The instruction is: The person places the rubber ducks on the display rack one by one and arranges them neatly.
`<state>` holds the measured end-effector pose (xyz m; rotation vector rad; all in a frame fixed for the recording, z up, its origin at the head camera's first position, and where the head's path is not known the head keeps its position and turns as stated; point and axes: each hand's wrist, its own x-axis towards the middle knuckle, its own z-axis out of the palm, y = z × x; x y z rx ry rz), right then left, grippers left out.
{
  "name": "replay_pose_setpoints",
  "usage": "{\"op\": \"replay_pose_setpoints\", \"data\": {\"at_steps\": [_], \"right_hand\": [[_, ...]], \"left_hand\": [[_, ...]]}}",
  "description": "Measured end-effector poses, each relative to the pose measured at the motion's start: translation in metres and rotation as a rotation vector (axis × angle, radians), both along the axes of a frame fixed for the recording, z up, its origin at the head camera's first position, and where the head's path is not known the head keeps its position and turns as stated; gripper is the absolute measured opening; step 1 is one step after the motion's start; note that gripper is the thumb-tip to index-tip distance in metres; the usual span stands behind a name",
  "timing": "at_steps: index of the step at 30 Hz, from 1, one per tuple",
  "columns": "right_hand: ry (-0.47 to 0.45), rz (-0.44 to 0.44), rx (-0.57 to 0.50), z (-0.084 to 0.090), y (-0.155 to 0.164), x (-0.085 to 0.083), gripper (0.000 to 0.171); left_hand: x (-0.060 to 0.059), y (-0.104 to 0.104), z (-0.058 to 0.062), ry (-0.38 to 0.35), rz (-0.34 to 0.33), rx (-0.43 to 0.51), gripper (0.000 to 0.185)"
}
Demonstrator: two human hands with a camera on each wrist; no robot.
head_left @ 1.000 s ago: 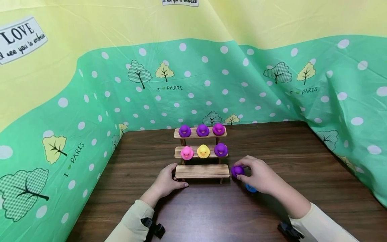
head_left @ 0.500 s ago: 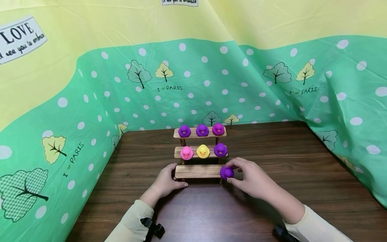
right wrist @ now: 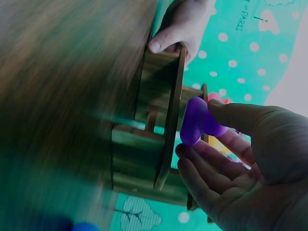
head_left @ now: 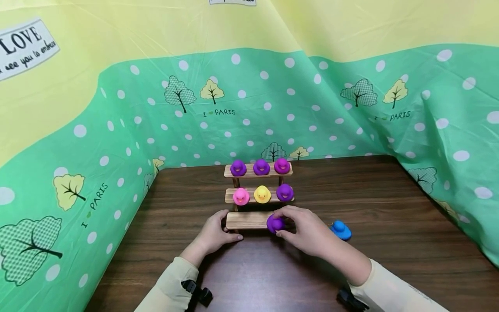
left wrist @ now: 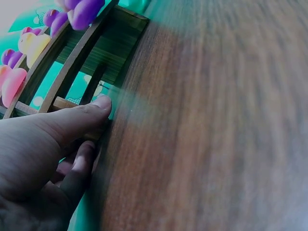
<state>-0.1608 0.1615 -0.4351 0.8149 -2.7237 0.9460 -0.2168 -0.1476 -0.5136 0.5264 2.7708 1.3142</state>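
My right hand [head_left: 302, 227] pinches a purple rubber duck [head_left: 275, 223] between thumb and fingers. In the right wrist view that duck [right wrist: 196, 120] is close over the lowest tier of a three-tier wooden display stand [head_left: 247, 220]. My left hand [head_left: 218, 229] grips the stand at the left end of its lowest tier, thumb in front, as the left wrist view also shows. On the middle tier sit a pink duck [head_left: 241, 196], a yellow duck [head_left: 262, 194] and a purple duck [head_left: 285, 192]. Two purple ducks [head_left: 238, 167] and a magenta duck [head_left: 282, 165] line the top tier.
A blue rubber duck [head_left: 341, 230] rests on the dark wooden table [head_left: 249, 277], right of the stand and partly behind my right forearm. Green and yellow patterned cloth [head_left: 249, 104] hangs around the back and both sides of the table.
My right hand has carried the purple duck leftward from beside the stand to over its lowest tier. The blue duck has come into fuller view. My left hand keeps its place.
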Motion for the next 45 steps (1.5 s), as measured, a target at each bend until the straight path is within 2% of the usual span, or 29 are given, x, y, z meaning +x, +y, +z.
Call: {"op": "replay_pose_setpoints", "data": {"at_steps": [13,18,25,32,45], "right_hand": [[-0.018,0.054,-0.062,-0.007,-0.029,-0.007,0.032],[0.015,0.062,-0.066,-0.006,-0.038,-0.008,0.033],[0.080,0.123,-0.068,-0.007,-0.055,-0.008,0.034],[0.132,0.100,-0.021,-0.010,-0.071,-0.012,0.034],[0.126,0.072,0.004,-0.014,-0.094,-0.015,0.036]], "left_hand": [[0.000,0.001,0.002,0.004,-0.001,-0.007,0.073],[-0.001,0.000,0.001,0.010,-0.009,-0.003,0.066],[-0.001,0.000,0.000,0.022,-0.001,-0.014,0.072],[-0.001,0.000,0.000,0.037,-0.007,-0.016,0.068],[0.000,0.000,0.001,0.047,-0.007,-0.031,0.067]]}}
